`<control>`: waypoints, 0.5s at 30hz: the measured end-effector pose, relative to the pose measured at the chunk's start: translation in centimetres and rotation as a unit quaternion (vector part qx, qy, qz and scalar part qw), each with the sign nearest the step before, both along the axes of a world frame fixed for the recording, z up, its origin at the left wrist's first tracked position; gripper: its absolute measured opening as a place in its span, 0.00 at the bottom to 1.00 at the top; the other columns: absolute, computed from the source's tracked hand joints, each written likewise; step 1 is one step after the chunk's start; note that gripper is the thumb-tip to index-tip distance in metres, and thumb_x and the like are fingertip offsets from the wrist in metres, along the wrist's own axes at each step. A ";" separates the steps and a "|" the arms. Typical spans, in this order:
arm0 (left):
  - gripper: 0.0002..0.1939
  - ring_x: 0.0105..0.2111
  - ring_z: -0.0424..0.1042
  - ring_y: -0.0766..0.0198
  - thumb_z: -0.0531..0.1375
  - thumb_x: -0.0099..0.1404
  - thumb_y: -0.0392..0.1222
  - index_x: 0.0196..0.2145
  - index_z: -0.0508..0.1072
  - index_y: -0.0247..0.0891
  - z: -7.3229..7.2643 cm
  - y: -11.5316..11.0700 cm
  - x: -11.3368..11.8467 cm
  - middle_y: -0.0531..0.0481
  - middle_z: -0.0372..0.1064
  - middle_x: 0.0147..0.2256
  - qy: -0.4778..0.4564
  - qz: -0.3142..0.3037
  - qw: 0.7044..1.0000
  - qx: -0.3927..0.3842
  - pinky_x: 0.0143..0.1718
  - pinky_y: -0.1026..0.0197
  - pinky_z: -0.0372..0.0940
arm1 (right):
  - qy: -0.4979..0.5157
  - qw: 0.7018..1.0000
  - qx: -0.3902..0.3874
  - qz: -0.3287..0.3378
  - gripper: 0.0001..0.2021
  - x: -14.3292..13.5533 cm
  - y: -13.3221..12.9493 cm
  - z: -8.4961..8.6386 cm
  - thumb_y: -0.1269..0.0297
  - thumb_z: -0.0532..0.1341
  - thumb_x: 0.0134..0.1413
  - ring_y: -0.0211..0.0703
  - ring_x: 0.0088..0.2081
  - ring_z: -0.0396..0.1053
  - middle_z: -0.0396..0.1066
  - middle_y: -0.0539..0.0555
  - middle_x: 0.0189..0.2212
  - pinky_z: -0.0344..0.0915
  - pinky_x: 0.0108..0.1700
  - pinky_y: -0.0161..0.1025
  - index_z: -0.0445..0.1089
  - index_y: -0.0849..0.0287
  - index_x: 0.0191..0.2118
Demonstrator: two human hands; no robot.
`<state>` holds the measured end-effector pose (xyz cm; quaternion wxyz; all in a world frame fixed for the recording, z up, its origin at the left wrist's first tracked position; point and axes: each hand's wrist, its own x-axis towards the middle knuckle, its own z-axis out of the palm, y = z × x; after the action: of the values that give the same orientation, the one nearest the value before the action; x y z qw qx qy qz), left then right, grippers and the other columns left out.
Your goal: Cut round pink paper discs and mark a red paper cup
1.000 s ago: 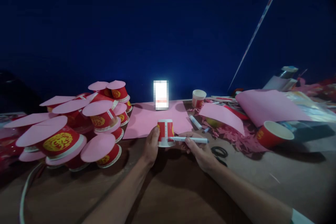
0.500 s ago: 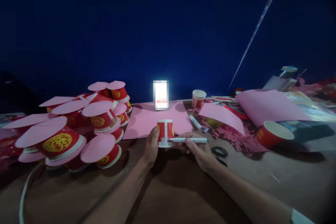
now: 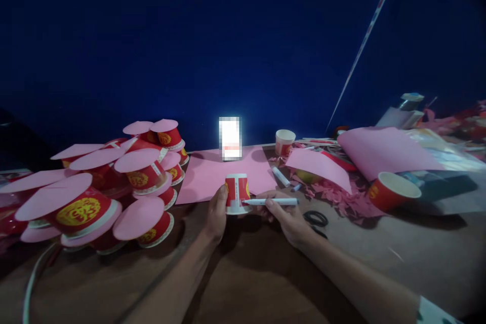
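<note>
An upside-down red paper cup point(image 3: 238, 192) with a white panel and gold print is gripped at its left side by my left hand point(image 3: 217, 212), thumb up along the wall. My right hand point(image 3: 281, 215) pinches a white marker point(image 3: 271, 202), held level with its tip at the cup's lower white area. Whether the tip touches the cup I cannot tell. Behind the cup lies a flat pink paper sheet point(image 3: 201, 182). Right of it rests the marker's likely cap, a small bluish piece point(image 3: 296, 188), beside a white tube point(image 3: 280, 176).
Stacked red cups topped with pink paper discs point(image 3: 85, 212) crowd the left. Along the right are two upright or tilted cups point(image 3: 395, 192), pink sheets point(image 3: 383, 149), paper scraps point(image 3: 353, 202) and black scissor handles point(image 3: 316, 218). A bright blurred-out screen point(image 3: 230, 138) stands at the back.
The whole view has shifted slightly. The cup has turned a little in my left hand, and the marker tip stays at its lower part.
</note>
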<state>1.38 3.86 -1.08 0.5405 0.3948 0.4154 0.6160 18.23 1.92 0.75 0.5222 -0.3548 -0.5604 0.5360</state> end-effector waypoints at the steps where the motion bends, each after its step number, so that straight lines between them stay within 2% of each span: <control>1: 0.20 0.23 0.63 0.68 0.54 0.58 0.55 0.32 0.70 0.33 0.0 0.0 0.0 0.51 0.68 0.25 -0.001 0.000 1.000 -0.001 0.26 0.64 0.60 | -0.003 1.000 -0.001 0.002 0.11 0.0 0.0 0.0 0.57 0.58 0.53 0.36 0.25 0.62 0.68 0.51 0.24 0.57 0.23 0.31 0.70 0.59 0.37; 6: 0.20 0.25 0.65 0.66 0.54 0.57 0.56 0.31 0.70 0.34 0.1 -0.1 0.0 0.51 0.69 0.27 0.000 0.018 1.000 -0.006 0.29 0.63 0.61 | 0.009 0.999 -0.025 0.023 0.11 0.1 0.0 -0.1 0.57 0.58 0.52 0.34 0.23 0.62 0.68 0.50 0.23 0.58 0.22 0.31 0.71 0.60 0.34; 10: 0.20 0.26 0.66 0.66 0.53 0.58 0.56 0.31 0.70 0.34 0.0 -0.1 -0.1 0.51 0.69 0.27 0.011 0.001 1.000 -0.009 0.30 0.63 0.61 | 0.025 1.000 -0.015 0.010 0.12 0.1 0.1 -0.2 0.57 0.57 0.53 0.34 0.24 0.62 0.68 0.51 0.24 0.58 0.23 0.30 0.71 0.60 0.36; 15: 0.20 0.29 0.67 0.64 0.53 0.58 0.56 0.33 0.70 0.35 -0.2 0.0 -0.2 0.49 0.71 0.30 0.022 0.010 1.000 -0.010 0.32 0.62 0.61 | 0.012 1.000 -0.021 0.012 0.11 0.2 0.1 -0.2 0.58 0.58 0.53 0.34 0.25 0.63 0.68 0.51 0.24 0.58 0.23 0.30 0.70 0.59 0.36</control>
<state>1.16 3.83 -1.24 0.5288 0.3985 0.4376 0.6083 18.40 2.05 0.52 0.5144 -0.3526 -0.5473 0.5582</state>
